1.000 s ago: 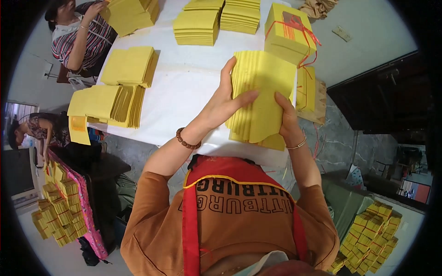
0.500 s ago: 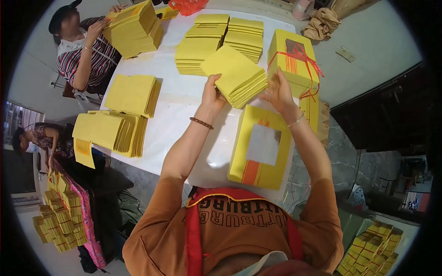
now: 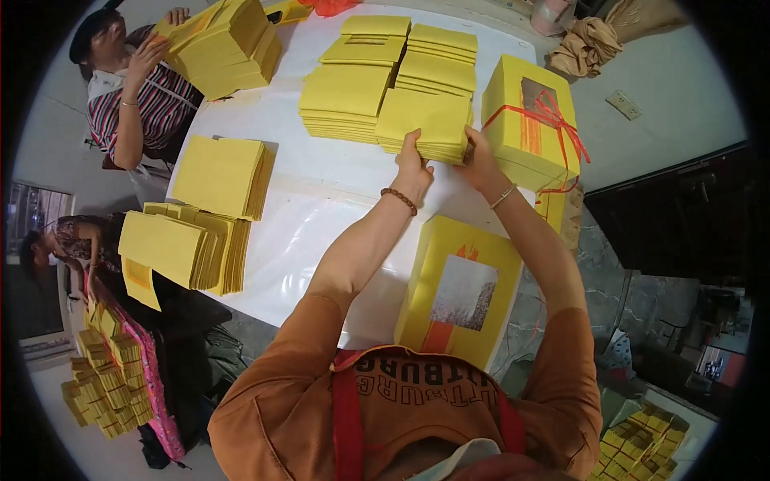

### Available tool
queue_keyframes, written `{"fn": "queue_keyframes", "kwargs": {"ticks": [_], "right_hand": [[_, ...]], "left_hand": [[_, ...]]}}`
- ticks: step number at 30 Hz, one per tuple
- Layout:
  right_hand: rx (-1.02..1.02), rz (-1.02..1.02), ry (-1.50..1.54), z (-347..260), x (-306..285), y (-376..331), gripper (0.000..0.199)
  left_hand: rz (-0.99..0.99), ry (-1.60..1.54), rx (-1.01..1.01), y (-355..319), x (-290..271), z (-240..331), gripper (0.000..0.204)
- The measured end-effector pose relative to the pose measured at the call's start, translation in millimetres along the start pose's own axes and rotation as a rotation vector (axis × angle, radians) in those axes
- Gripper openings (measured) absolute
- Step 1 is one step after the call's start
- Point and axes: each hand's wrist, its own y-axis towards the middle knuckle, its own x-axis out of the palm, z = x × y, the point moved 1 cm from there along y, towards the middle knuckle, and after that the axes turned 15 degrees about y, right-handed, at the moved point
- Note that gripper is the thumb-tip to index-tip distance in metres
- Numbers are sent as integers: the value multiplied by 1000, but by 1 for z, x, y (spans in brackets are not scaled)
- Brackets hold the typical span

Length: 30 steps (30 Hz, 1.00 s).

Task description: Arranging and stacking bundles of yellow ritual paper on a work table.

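Observation:
A stack of yellow folded paper sheets [image 3: 423, 116] lies at the near end of the right-hand row of similar stacks [image 3: 435, 74]. My left hand [image 3: 413, 166] grips its near edge, the thumb on top and some fingers hidden by the paper. At the stack's right corner my right hand [image 3: 479, 163] is closed against the edge. The left-hand row of yellow stacks [image 3: 343, 94] sits right alongside. Nearer to me is a yellow box with a clear window [image 3: 463, 293]. A second windowed yellow box [image 3: 511, 92], tied with red ribbon, stands beyond my right hand.
More yellow stacks [image 3: 216, 176] rest along the left side of the white-covered table [image 3: 297, 208]. A co-worker [image 3: 140, 100] at the far left handles a tall yellow pile [image 3: 228, 52]. Another person [image 3: 76, 244] is beside yellow bundles [image 3: 112, 373] at the left.
The stack has moved from a tilted hold above the table onto the near end of the right-hand row. My right hand, earlier open beside it, has closed in on its edge.

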Motion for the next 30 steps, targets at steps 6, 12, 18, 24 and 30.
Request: {"fn": "queue_keyframes", "kwargs": {"ticks": [6,12,18,24,30], "right_hand": [[-84,77,-13,9,-5,17,42],[2,158,-189,14,0,17,44],[-55,153,-258,19,-11,27,46],[-69,182,-317,22,-14,39,47],[-125,176,-281,23,-14,42,60]], "left_hand": [[144,-83,77,22,8,-9,25],[100,-59,185,17,5,-8,28],[65,111,94,2,2,2,38],[69,243,75,7,-5,7,48],[-9,356,-5,11,-14,14,60]]}}
